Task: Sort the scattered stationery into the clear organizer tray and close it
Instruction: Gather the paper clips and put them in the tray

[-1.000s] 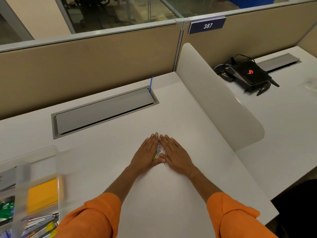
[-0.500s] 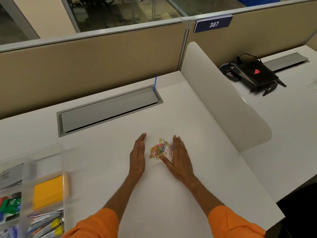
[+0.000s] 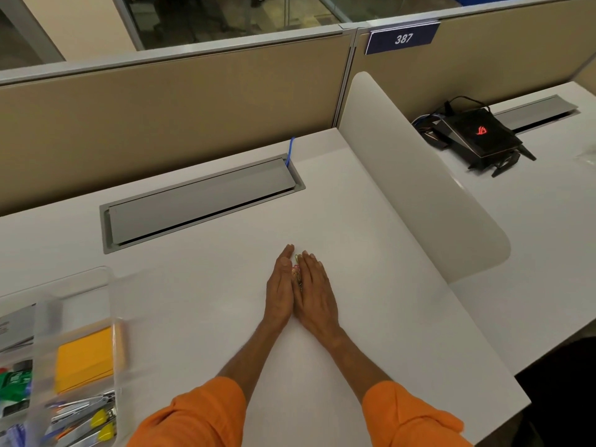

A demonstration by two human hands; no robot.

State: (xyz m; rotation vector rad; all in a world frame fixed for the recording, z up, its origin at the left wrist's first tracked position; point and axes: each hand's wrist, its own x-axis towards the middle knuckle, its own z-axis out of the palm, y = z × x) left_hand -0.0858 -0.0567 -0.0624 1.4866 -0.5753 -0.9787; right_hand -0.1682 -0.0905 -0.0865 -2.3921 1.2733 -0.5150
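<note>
A small heap of coloured paper clips (image 3: 296, 273) lies on the white desk (image 3: 371, 317) in the middle of the view. My left hand (image 3: 280, 293) and my right hand (image 3: 318, 296) stand on edge, fingers straight, pressed together from either side of the heap. Only a thin strip of clips shows between the palms. The clear organizer tray (image 3: 108, 279) stands open at the lower left, well away from both hands. It holds a yellow sticky-note pad (image 3: 84, 359), green items (image 3: 14, 382) and yellow-tipped metal pieces (image 3: 96, 421).
A grey cable hatch (image 3: 200, 201) is set into the desk behind my hands, with a blue tie at its right end. A white curved divider (image 3: 419, 188) stands to the right. Beyond it sits a black router (image 3: 480, 137). A beige partition runs along the back.
My hands first lay over the clips, then parted and showed the loose heap. Now they have closed in from both sides and squeezed the heap into a narrow strip.
</note>
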